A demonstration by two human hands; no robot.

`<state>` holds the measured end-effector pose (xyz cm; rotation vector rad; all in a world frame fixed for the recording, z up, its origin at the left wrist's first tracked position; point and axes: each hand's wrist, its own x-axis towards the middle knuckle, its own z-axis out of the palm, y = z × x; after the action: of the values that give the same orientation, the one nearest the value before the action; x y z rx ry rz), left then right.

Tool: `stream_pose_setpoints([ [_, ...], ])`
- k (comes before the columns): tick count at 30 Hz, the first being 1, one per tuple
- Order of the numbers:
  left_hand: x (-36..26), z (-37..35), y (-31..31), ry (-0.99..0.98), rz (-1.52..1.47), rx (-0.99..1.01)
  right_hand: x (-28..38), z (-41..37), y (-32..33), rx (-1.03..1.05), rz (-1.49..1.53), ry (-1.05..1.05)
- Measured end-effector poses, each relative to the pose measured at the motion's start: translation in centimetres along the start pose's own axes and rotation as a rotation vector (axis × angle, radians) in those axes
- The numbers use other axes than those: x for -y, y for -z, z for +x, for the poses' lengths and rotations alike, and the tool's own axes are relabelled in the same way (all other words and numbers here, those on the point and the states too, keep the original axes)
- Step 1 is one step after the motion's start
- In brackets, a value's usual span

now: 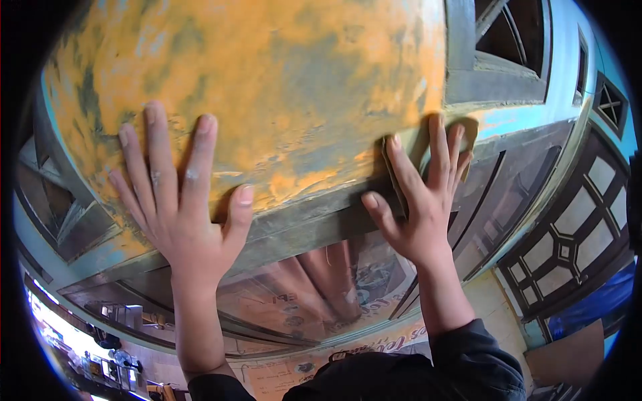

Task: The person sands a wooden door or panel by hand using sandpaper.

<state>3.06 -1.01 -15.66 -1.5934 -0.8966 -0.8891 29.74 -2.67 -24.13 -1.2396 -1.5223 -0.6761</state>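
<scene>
A wall panel (267, 80) with patchy orange and grey paint fills the upper middle. My left hand (180, 200) lies against its lower left part, fingers spread, with pale dust on some fingers. Near the panel's lower right corner, my right hand (428, 194) has its fingers apart and presses a thin, bent tan sheet (470, 137) against the surface. Part of that sheet is hidden behind the fingers. A dark wooden rail (301, 224) runs just below the panel, under both hands.
Glass panes (321, 281) sit below the rail. A vent frame (495, 83) is at upper right, another (57, 207) at left. A dark door with pale panels (578, 227) stands at right, above a brown board (568, 354). Lower left holds cluttered items.
</scene>
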Motion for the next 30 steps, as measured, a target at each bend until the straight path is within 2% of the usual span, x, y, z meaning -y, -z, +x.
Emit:
stream_pose_setpoints([
  [2, -0.7, 0.0, 0.0, 0.012, -0.009, 0.014, -0.2, 1.1, 0.3, -0.036, 0.028, 0.005],
  [7, -2.2, -0.9, -0.3, -0.02, 0.011, 0.032, -0.8, -2.2, -0.1, 0.059, 0.001, 0.019],
  [12, -3.9, -0.2, -0.4, -0.046, 0.035, 0.073, 0.6, 1.2, 0.7, 0.031, 0.049, 0.034],
  [17, -4.6, -0.1, -0.8, -0.075, 0.046, 0.068, -0.1, -1.5, -0.2, 0.066, 0.054, 0.037],
  [21, -5.7, 0.2, -1.3, -0.06, 0.014, 0.037, 0.8, 1.5, 0.5, 0.038, 0.039, 0.125],
  [25, -5.9, 0.5, -1.3, -0.129, 0.025, 0.061, -1.8, -0.9, -0.3, 0.001, -0.069, 0.144],
  [28, -6.4, 0.7, -1.4, -0.125, 0.058, 0.081, -3.3, 0.4, 1.0, 0.005, -0.053, 0.051],
  [30, -7.0, 1.2, -1.2, -0.137, 0.064, 0.113, -3.0, 1.3, 1.0, -0.033, -0.074, 0.07],
])
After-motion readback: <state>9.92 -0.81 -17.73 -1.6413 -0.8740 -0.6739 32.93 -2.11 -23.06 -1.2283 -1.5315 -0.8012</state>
